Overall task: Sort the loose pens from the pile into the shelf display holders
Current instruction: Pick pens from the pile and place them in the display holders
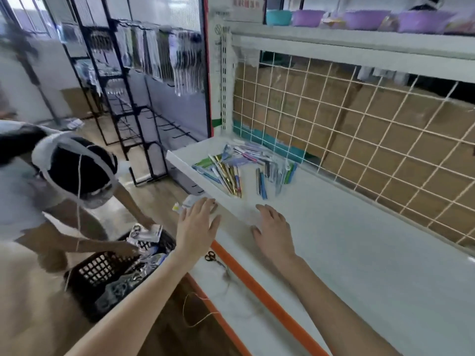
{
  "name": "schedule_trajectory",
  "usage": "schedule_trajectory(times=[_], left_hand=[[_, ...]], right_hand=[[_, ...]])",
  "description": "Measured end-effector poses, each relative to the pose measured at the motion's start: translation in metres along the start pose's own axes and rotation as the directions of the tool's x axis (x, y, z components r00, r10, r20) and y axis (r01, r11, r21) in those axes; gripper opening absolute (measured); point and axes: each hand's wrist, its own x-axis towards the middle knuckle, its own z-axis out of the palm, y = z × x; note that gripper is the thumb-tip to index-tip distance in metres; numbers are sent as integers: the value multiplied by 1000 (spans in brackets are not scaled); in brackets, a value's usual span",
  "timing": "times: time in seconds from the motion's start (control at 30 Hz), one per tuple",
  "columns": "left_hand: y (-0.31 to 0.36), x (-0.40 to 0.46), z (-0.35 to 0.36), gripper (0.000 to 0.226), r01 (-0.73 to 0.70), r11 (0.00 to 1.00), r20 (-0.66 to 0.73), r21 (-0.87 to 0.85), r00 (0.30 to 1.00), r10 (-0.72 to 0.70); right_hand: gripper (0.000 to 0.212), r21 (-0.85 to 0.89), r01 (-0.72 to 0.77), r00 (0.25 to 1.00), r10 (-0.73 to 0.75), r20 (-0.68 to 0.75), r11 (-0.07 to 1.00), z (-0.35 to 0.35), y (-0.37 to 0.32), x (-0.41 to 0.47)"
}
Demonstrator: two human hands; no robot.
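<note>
Evidently nothing has been picked up yet — both hands are empty. The left hand (198, 224) hangs over the front edge of the white shelf (359, 253), fingers straight and a little spread, holding nothing. The right hand (273, 227) sits over the shelf surface itself, fingers relaxed and apart, also bare; whether the palm actually touches the shelf I cannot tell.

The pile of pens (239, 168) lies on the same shelf, further along toward its far end, close to the wire grid back (359, 140). Gold, green and blue barrels are fanned out at the near side, some packets mixed in behind — the picture is too soft to count them. The pile is ahead of both hands, apart from them, with the nearest pen tips just beyond the fingertips of the right hand.

Step in hand, as I read it: the reach toward the pile, before any first grasp. No display holders show on this shelf. The next move would call for pinching a few loose pens of one kind off the near edge of the pile — and finding where the holders stand.

Beside the shelf another person (77, 176) bends over a black basket (108, 273) of packaged goods on the floor. A small pair of scissors (211, 256) lies by the orange rail (259, 286).
</note>
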Motion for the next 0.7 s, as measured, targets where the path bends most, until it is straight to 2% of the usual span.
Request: schedule_trajectory(times=[0.23, 0.43, 0.53, 0.7], left_hand=[[-21, 52, 27, 42, 40, 998, 42, -55, 998, -38], [-29, 114, 43, 40, 102, 990, 53, -93, 994, -97], [-37, 152, 47, 35, 127, 989, 38, -77, 991, -125], [-51, 207, 59, 28, 218, 963, 15, -156, 976, -219]], right_hand=[[46, 23, 14, 1000, -14, -10, 1000, 10, 1, 70], [34, 167, 5, 1000, -4, -8, 986, 25, -2, 147], [36, 195, -13, 999, 5, 40, 981, 32, -9, 182], [42, 178, -22, 987, -7, 160, 984, 41, -12, 214]])
